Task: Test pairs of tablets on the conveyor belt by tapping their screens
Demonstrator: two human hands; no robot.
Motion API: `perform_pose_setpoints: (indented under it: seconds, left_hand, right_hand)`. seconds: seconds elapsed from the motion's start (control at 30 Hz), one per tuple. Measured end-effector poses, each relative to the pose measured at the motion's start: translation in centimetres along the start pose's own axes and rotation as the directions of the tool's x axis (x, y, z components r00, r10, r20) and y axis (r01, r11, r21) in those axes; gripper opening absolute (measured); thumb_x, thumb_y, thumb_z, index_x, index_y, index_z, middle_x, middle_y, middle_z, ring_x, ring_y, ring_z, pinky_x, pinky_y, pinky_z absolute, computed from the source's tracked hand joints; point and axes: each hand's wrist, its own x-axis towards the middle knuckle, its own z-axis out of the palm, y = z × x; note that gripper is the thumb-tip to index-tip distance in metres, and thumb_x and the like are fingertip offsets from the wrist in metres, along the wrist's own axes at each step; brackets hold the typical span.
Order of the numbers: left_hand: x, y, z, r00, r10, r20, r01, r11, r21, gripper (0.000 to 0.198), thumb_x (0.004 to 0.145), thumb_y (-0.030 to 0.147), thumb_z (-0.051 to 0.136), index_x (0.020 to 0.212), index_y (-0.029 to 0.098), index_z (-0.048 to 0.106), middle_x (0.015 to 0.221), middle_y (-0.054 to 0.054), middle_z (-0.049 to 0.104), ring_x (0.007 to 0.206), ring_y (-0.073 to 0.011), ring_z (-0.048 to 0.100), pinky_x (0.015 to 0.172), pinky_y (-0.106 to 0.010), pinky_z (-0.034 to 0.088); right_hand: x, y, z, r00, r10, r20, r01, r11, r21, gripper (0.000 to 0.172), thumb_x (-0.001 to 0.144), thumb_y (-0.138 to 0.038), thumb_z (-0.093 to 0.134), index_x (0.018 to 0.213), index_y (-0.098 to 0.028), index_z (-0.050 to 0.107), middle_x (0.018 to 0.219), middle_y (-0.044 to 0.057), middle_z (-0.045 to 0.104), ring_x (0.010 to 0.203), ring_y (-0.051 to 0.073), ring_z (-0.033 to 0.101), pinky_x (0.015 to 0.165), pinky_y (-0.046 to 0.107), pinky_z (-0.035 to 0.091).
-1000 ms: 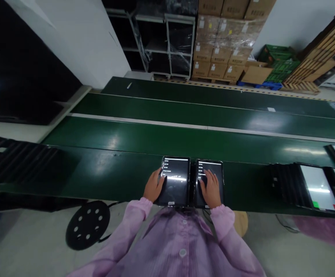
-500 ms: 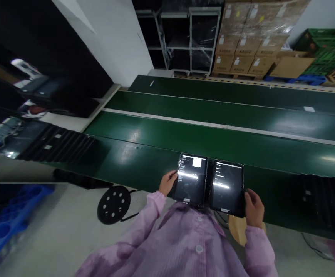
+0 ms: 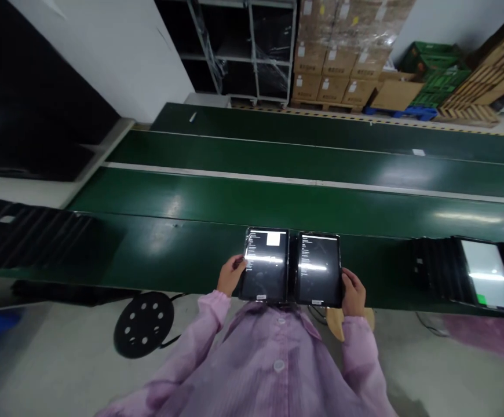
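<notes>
a single view is given by a head-worn camera, aimed forward and down. the shirt front (image 3: pixel 278 341) is seen from close above at the bottom edge, the tablets (image 3: pixel 264 275) on the table (image 3: pixel 182 255) are viewed from near, and the stacked boxes (image 3: pixel 332 66) are caught far off at the top.

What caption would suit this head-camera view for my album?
Left hand on left tablet, right hand on right tablet, both tablets lit, at a green worktop.

Dim light, white glare streaks across both tablets (image 3: pixel 264 278), sheen on green worktop (image 3: pixel 217 200), wide-angle stretching at edges
</notes>
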Motion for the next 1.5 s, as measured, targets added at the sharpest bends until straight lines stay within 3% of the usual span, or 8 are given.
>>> perform_pose_setpoints:
  seconds: [0.27, 0.53, 0.67, 0.77, 0.9, 1.03, 1.33, 1.5]
  left_hand:
    - [-0.4, 0.1, 0.4, 0.999, 0.004, -0.032, -0.002, 0.999, 0.040, 0.054, 0.083, 0.063, 0.066, 0.111, 0.018, 0.072, 0.112, -0.010, 0.075, 0.106, -0.0256, 0.068, 0.100, -0.040, 0.050]
    - [0.2, 0.3, 0.6, 0.999, 0.025, -0.036, -0.023, 0.998, 0.066, 0.050, 0.087, 0.058, 0.062, 0.116, 0.018, 0.069, 0.116, -0.011, 0.073, 0.111, -0.0267, 0.066, 0.104, -0.042, 0.048]
    - [0.8, 2.9, 1.1, 0.978, 0.206, 0.038, -0.209, 0.952, 0.224, 0.053, 0.095, 0.047, 0.055, 0.140, 0.019, 0.058, 0.123, -0.012, 0.067, 0.108, -0.0240, 0.065, 0.102, -0.040, 0.049]
    - [0.9, 4.7, 1.5, 0.931, 0.328, 0.163, -0.366, 0.815, 0.449, 0.054, 0.101, 0.043, 0.045, 0.153, 0.027, 0.048, 0.124, -0.011, 0.061, 0.112, -0.0244, 0.062, 0.102, -0.040, 0.049]
    - [0.6, 5.2, 1.6, 0.924, 0.320, 0.209, -0.379, 0.697, 0.609, 0.057, 0.103, 0.042, 0.038, 0.159, 0.028, 0.040, 0.123, -0.011, 0.057, 0.112, -0.0261, 0.061, 0.094, -0.038, 0.052]
    - [0.6, 4.8, 1.6, 0.918, 0.335, 0.213, -0.388, 0.644, 0.660, 0.052, 0.104, 0.042, 0.037, 0.153, 0.031, 0.051, 0.123, -0.010, 0.057, 0.109, -0.0245, 0.062, 0.087, -0.033, 0.053]
    - [0.3, 4.6, 1.1, 0.926, 0.313, 0.212, -0.378, 0.731, 0.569, 0.059, 0.106, 0.047, 0.032, 0.161, 0.029, 0.035, 0.132, -0.012, 0.058, 0.124, -0.0283, 0.059, 0.103, -0.044, 0.050]
    - [-0.3, 3.6, 0.7, 0.938, 0.291, 0.187, -0.346, 0.784, 0.516, 0.060, 0.104, 0.049, 0.036, 0.159, 0.025, 0.038, 0.138, -0.014, 0.058, 0.126, -0.0300, 0.060, 0.106, -0.048, 0.048]
  right_hand:
    - [-0.7, -1.4, -0.1, 0.998, -0.051, 0.028, 0.053, 0.995, -0.082, 0.046, 0.077, -0.048, 0.068, 0.106, -0.014, 0.078, 0.107, 0.013, 0.078, 0.103, 0.029, 0.069, 0.098, 0.045, 0.051]
    - [-1.4, -2.1, 0.7, 0.982, -0.171, 0.079, 0.186, 0.941, -0.284, 0.063, 0.076, -0.057, 0.072, 0.121, -0.014, 0.068, 0.113, 0.015, 0.071, 0.097, 0.028, 0.065, 0.093, 0.046, 0.052]
    - [-1.6, -2.9, 1.3, 0.915, -0.375, 0.146, 0.400, 0.813, -0.423, 0.064, 0.085, -0.062, 0.065, 0.127, -0.014, 0.063, 0.124, 0.019, 0.065, 0.117, 0.034, 0.058, 0.105, 0.053, 0.044]
    - [-1.4, -3.2, 2.1, 0.845, -0.480, 0.236, 0.532, 0.711, -0.460, 0.057, 0.093, -0.061, 0.057, 0.129, -0.016, 0.061, 0.128, 0.018, 0.065, 0.121, 0.034, 0.056, 0.106, 0.054, 0.042]
    - [-1.3, -3.5, 3.6, 0.766, -0.544, 0.344, 0.642, 0.608, -0.467, 0.051, 0.100, -0.055, 0.049, 0.134, -0.017, 0.058, 0.129, 0.017, 0.066, 0.121, 0.033, 0.058, 0.104, 0.054, 0.044]
    - [-1.6, -4.0, 5.1, 0.694, -0.583, 0.421, 0.719, 0.544, -0.432, 0.045, 0.103, -0.046, 0.046, 0.138, -0.019, 0.055, 0.130, 0.015, 0.067, 0.122, 0.032, 0.058, 0.105, 0.054, 0.045]
    - [-2.1, -5.5, 7.8, 0.628, -0.571, 0.529, 0.778, 0.475, -0.411, 0.044, 0.103, -0.033, 0.044, 0.144, -0.017, 0.052, 0.133, 0.016, 0.066, 0.129, 0.032, 0.058, 0.107, 0.055, 0.047]
    - [-2.0, -6.2, 8.9, 0.616, -0.573, 0.541, 0.788, 0.428, -0.443, 0.051, 0.103, -0.029, 0.042, 0.151, -0.013, 0.044, 0.143, 0.018, 0.061, 0.143, 0.031, 0.048, 0.118, 0.058, 0.037]
